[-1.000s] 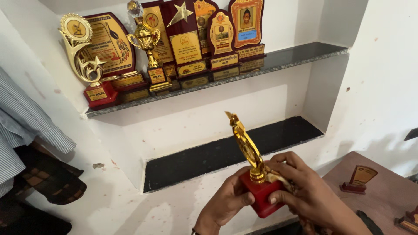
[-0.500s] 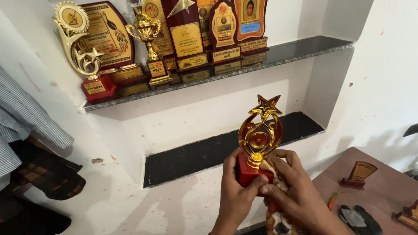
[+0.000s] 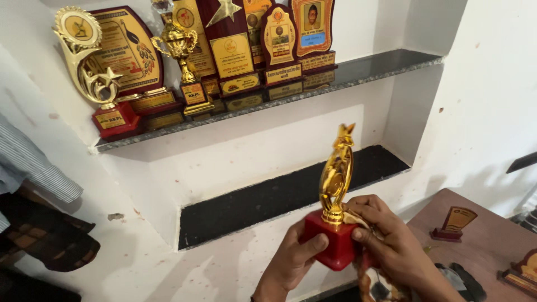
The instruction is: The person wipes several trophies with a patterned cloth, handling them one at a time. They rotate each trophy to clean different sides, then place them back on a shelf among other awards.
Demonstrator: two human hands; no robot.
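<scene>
Both hands are on the small gold trophy (image 3: 336, 173), and it stands upright, long axis vertical, edge-on to the camera with its star tip at the top. The left hand (image 3: 291, 260) clamps the red base (image 3: 334, 244) from the left, thumb across the front face. The right hand (image 3: 391, 243) closes on the base's right side, fingertips up by the gold stem, with a patterned cloth (image 3: 376, 282) bunched under the palm. The trophy sits in the air just in front of the lower dark shelf (image 3: 268, 201), towards its right end. The upper shelf (image 3: 386, 67), crowded with awards at its left, lies well above. Each hand is equally near; neither is loose.
</scene>
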